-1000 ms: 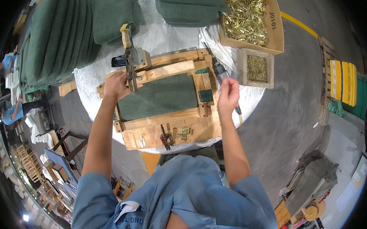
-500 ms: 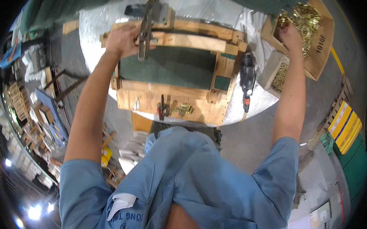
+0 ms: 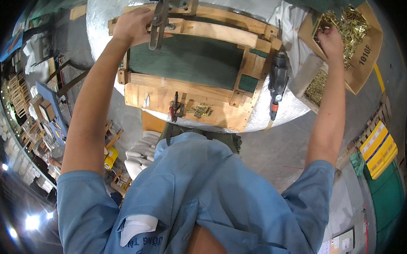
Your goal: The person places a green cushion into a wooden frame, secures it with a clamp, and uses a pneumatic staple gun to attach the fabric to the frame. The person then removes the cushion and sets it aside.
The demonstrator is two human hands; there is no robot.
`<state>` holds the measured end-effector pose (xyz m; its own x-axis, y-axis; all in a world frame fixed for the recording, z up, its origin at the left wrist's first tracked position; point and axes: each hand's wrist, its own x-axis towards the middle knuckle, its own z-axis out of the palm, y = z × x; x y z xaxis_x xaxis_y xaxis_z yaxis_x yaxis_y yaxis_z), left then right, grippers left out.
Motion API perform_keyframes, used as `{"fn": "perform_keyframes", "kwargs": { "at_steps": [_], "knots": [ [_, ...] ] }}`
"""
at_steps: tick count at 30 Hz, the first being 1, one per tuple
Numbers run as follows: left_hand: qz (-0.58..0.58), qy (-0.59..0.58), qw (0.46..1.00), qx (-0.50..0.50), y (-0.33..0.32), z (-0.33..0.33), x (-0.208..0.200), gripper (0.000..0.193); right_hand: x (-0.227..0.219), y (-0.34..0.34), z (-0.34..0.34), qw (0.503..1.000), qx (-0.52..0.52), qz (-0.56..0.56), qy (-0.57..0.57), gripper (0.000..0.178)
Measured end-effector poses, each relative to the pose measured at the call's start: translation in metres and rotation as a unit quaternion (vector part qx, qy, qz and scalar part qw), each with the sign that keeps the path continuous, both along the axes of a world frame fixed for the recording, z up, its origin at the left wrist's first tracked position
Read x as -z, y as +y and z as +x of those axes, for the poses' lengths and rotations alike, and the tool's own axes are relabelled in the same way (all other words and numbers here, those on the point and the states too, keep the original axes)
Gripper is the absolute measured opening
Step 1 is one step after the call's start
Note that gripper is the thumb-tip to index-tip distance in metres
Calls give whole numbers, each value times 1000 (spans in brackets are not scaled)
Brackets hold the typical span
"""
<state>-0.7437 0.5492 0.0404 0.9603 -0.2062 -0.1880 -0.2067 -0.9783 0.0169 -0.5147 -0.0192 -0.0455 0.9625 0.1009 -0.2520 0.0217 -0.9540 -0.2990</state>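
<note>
My left hand (image 3: 131,27) grips the left end of a curved wooden rail (image 3: 216,31), with fingers over it and thumb beneath. Right beside that hand a metal clamp (image 3: 158,20) sits across the rail. The rail belongs to a wooden jig (image 3: 178,83) with a dark green panel (image 3: 184,58) in its middle. My right hand (image 3: 330,41) reaches into a cardboard box (image 3: 368,48) of shiny brass-coloured metal pieces (image 3: 353,29). Its fingers are bent together near the box's left wall; what they hold is too small to make out.
A black power driver (image 3: 277,78) lies right of the jig. A small tray of screws (image 3: 315,88) stands against the cardboard box. On the jig's near board lie a red-and-black hand tool (image 3: 175,108) and several brass-coloured pieces (image 3: 201,110). Silvery wrap (image 3: 98,36) covers the round table.
The view has shifted, so the jig sits slightly higher in the picture. My right hand still works inside the box, fingers drawn closer together. My left hand keeps its hold on the rail.
</note>
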Motion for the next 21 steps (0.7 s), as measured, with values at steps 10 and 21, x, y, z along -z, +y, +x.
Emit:
{"fn": "perform_keyframes", "kwargs": {
  "at_steps": [10, 21],
  "knots": [
    [-38, 30, 999, 6, -2, 6, -6, 67, -3, -1, -14, 997, -72, -39, -18, 65],
    [-103, 111, 988, -18, -1, 0, -18, 78, 31, -31, -9, 956, 98, 189, 203, 56]
  ]
}}
